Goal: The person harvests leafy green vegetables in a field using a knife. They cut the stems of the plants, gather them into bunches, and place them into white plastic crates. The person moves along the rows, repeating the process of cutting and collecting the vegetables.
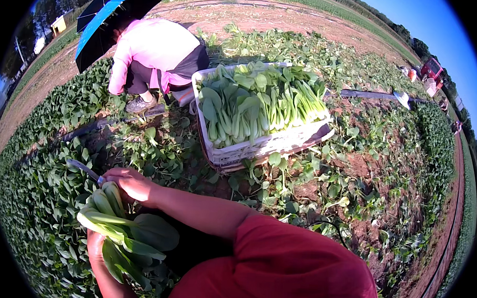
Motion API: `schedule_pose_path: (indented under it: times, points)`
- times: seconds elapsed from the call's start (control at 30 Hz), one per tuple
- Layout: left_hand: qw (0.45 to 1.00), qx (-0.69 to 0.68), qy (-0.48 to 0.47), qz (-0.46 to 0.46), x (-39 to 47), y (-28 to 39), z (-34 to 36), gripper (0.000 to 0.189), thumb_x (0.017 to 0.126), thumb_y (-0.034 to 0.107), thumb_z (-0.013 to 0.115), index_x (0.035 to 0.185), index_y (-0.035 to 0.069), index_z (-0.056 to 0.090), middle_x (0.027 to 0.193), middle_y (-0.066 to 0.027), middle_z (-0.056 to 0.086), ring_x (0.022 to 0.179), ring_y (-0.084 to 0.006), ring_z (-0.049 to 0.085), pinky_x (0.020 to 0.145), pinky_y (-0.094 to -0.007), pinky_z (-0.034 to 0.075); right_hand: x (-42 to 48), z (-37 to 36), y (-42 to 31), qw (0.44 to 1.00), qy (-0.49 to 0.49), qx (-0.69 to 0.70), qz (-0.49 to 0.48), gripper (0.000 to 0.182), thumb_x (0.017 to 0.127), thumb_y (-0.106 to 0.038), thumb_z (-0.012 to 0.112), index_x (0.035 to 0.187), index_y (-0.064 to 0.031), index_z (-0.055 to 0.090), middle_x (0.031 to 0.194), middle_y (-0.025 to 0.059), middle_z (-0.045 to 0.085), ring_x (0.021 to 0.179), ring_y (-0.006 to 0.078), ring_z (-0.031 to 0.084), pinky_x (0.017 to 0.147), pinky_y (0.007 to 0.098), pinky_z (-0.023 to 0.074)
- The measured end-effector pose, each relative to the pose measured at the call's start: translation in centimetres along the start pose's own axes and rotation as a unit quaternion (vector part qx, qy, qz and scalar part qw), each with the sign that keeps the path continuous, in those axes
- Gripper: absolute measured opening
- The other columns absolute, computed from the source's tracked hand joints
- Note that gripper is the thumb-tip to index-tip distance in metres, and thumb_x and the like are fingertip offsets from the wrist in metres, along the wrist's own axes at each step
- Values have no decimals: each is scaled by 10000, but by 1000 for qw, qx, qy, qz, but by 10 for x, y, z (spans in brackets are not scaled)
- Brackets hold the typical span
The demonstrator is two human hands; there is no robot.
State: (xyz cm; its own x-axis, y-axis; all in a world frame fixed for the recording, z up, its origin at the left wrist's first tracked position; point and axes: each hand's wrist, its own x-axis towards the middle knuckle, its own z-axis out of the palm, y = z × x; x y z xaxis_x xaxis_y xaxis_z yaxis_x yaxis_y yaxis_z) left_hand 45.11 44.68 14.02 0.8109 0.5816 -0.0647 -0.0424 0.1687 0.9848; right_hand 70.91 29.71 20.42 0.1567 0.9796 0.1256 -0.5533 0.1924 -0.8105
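Observation:
My right hand (128, 185) grips a knife (83, 168), whose pale blade points out to the left, away from my fist. Just below it, my left hand (95, 244) is closed around several heads of bok choy (107, 217), their pale stalk ends bunched near the knife hand. Broad green leaves hang from the bunch towards my body and cover part of the left fingers. Under and beyond both hands grows a dense bed of leafy greens (45, 215).
A white plastic crate (238, 159) packed with bok choy (261, 99) stands ahead on the ground. Beyond it to the left, a person (158, 49) squats beneath a blue umbrella (107, 20). Cut leaves (277, 179) litter the soil. A red vehicle (431, 70) stands far right.

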Motion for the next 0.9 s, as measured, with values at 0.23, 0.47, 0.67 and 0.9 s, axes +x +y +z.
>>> schedule_pose_path:
  times: [0.23,0.47,0.67,0.9]
  points:
    - [998,-10,22,59,47,16,39,743,774,239,771,1384,-3,423,1226,-100,590,1065,-212,590,958,-339,461,-3,-33,-11,993,-45,-1,-109,390,1018,-240,517,1380,-112,455,1250,62,565,1098,156,574,869,324,501]
    - [979,79,85,170,94,54,130,668,798,101,761,1364,-31,432,1233,-102,580,1091,-199,573,991,-331,435,-23,-38,-43,888,-38,-375,-264,902,926,-274,661,1560,-112,41,1551,219,256,1458,342,241,1163,429,260]
    - [989,4,68,132,125,12,124,626,833,92,732,1365,-39,429,1248,-123,583,1072,-217,597,952,-335,469,-25,-34,-23,809,94,-508,-282,962,871,-316,701,1553,-37,82,1570,262,163,1455,412,209,1178,444,242]
    - [990,-82,-5,114,143,-18,120,611,955,348,608,1425,15,403,1329,-125,542,1136,-238,578,969,-359,462,-34,-33,-35,838,134,-475,-234,683,895,-249,656,1477,-56,356,1548,271,223,1434,417,270,1150,426,303]
